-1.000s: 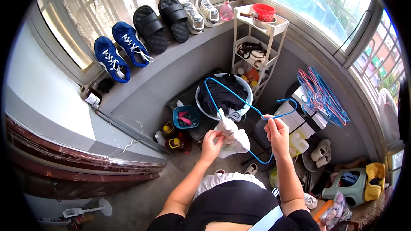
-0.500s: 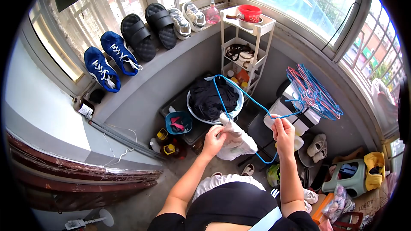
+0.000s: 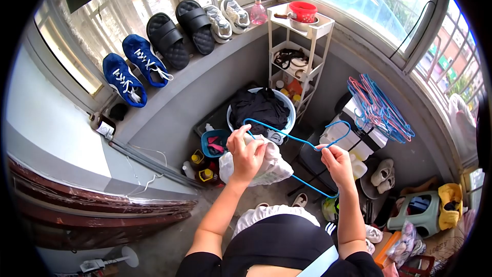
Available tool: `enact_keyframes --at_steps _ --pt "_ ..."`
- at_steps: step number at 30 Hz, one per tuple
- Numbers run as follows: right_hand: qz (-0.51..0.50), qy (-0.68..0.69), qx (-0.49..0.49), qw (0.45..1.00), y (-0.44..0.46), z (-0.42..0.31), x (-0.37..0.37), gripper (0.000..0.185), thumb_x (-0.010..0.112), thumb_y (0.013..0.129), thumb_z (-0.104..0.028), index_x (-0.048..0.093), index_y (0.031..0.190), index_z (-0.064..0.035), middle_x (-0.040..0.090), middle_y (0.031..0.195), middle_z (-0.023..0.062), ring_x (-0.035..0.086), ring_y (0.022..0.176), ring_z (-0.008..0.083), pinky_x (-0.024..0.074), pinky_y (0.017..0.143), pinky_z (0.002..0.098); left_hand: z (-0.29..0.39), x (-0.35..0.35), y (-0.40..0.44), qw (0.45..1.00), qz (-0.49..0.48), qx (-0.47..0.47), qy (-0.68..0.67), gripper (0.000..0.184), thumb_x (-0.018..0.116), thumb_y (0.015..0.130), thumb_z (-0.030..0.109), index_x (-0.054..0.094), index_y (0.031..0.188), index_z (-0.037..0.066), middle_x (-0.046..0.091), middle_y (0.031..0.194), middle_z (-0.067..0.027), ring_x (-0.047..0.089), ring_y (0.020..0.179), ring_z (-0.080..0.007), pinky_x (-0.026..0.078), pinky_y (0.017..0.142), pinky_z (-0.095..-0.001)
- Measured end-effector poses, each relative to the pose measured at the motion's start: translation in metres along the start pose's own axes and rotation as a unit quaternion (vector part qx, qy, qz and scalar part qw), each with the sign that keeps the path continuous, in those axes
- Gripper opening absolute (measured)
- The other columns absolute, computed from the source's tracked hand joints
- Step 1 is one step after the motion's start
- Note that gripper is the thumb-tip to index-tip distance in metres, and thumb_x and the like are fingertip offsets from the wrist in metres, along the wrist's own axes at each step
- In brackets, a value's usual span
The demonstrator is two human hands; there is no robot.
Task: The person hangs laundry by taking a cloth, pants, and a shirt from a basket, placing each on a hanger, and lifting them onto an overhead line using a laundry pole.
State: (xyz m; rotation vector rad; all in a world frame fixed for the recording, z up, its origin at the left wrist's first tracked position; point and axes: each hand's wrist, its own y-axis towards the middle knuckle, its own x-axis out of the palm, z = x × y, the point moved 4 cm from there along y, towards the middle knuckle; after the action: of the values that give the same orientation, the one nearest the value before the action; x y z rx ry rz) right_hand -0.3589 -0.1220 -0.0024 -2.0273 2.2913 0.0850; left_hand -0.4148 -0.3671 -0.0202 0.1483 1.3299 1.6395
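Blue hanger [image 3: 281, 133] hangs mid-air, neck pinched by the right hand [image 3: 335, 162]; the left hand [image 3: 246, 158] pinches white cloth [image 3: 272, 166] at one end, which I judge could slip if that pinch loosens.

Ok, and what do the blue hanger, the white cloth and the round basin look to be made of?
Blue hanger: probably plastic-coated wire, smooth with a slight sheen; thin, round and evenly coloured, though the core is hidden.
White cloth: soft, matte fabric, shown by its loose folds; fibre unclear.
Round basin: likely smooth plastic, judging by its pale, even rim.
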Motion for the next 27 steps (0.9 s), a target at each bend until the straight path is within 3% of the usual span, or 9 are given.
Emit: enact_keyframes --at_steps 4,7,10,11,16,20,21,25,27 --pt "-0.03 -0.014 0.009 0.999 0.004 -0.005 0.002 0.019 0.055 0.093 -0.014 0.067 0.096 0.0001 0.039 0.059 -0.0086 0.031 0.053 0.0007 0.0225 0.048 0.0204 -0.014 -0.001 0.008 0.998 -0.042 -0.034 0.018 0.018 0.077 0.065 0.011 0.061 0.068 0.008 0.051 0.121 -0.0111 0.043 0.115 -0.0334 0.029 0.098 -0.0441" --pt "-0.047 -0.023 -0.028 0.998 0.014 -0.012 -0.001 0.02 0.057 0.092 -0.016 0.067 0.096 0.0004 0.041 0.059 -0.0086 0.033 0.053 0.0011 0.0241 0.048 0.0202 -0.009 -0.008 0.021 0.996 -0.047 0.048 0.051 0.016 0.075 0.065 0.008 0.06 0.07 0.006 0.055 0.113 -0.0115 0.049 0.109 -0.032 0.035 0.096 -0.0431" --pt "-0.036 -0.081 -0.092 0.992 0.033 -0.017 -0.012 0.018 0.061 0.089 -0.014 0.067 0.084 0.0022 0.049 0.057 -0.0052 0.04 0.052 0.0023 0.0295 0.047 0.021 -0.02 0.0 0.022 0.975 -0.145 0.162 -0.051 0.015 0.073 0.066 0.005 0.06 0.074 0.004 0.056 0.106 -0.0125 0.055 0.101 -0.0308 0.042 0.091 -0.0409" --pt "-0.024 -0.099 -0.112 0.988 0.038 -0.023 -0.014 0.018 0.062 0.088 -0.014 0.066 0.081 0.0024 0.052 0.057 -0.0033 0.044 0.052 0.0028 0.032 0.047 0.021 -0.018 -0.002 0.023 0.969 -0.154 0.18 -0.063 0.017 0.07 0.068 0.001 0.058 0.079 0.002 0.055 0.101 -0.0125 0.059 0.089 -0.0293 0.049 0.08 -0.038" --pt "0.044 -0.227 -0.22 0.948 0.058 -0.047 -0.025 0.015 0.067 0.082 -0.012 0.065 0.077 0.0011 0.06 0.056 0.0049 0.056 0.048 0.011 0.0409 0.048 0.0237 -0.006 0.005 0.013 0.958 -0.21 0.138 -0.14 0.014 0.061 0.071 -0.004 0.052 0.081 0.001 0.052 0.095 -0.0147 0.057 0.083 -0.0324 0.049 0.072 -0.0387" --pt "0.118 -0.25 -0.322 0.905 0.063 -0.053 -0.026 0.012 0.071 0.077 -0.01 0.066 0.079 0.0004 0.066 0.071 0.0082 0.062 0.063 0.02 0.0466 0.061 0.029 0.004 0.007 0.008 0.96 -0.206 0.098 -0.165 0.016 0.061 0.074 -0.004 0.048 0.082 0.0 0.052 0.093 -0.0165 0.057 0.08 -0.0347 0.049 0.068 -0.0397" --pt "0.108 -0.236 -0.267 0.928 0.064 -0.045 -0.027 0.016 0.073 0.075 -0.009 0.066 0.087 -0.0002 0.067 0.085 0.0101 0.063 0.078 0.0229 0.0472 0.072 0.0308 0.007 0.006 0.009 0.962 -0.195 0.096 -0.164 0.017 0.062 0.075 -0.005 0.047 0.082 -0.001 0.052 0.092 -0.017 0.056 0.078 -0.0352 0.048 0.067 -0.04" --pt "0.265 -0.267 -0.354 0.856 0.045 -0.035 -0.022 0.038 0.073 0.073 -0.009 0.061 0.109 -0.0045 0.059 0.113 0.0118 0.053 0.106 0.0294 0.0403 0.092 0.0361 0.009 -0.001 0.003 0.973 -0.159 0.07 -0.153 0.019 0.06 0.08 -0.004 0.043 0.084 -0.001 0.051 0.09 -0.0182 0.054 0.074 -0.0366 0.046 0.064 -0.0412" --pt "0.345 -0.224 -0.374 0.832 0.029 -0.017 -0.018 0.037 0.069 0.08 -0.013 0.055 0.111 -0.0019 0.055 0.109 0.0119 0.05 0.106 0.0285 0.036 0.096 0.0374 0.007 -0.007 0.001 0.978 -0.14 0.045 -0.148 0.018 0.059 0.082 -0.003 0.042 0.085 0.0 0.051 0.09 -0.0186 0.053 0.072 -0.0366 0.045 0.062 -0.0413"
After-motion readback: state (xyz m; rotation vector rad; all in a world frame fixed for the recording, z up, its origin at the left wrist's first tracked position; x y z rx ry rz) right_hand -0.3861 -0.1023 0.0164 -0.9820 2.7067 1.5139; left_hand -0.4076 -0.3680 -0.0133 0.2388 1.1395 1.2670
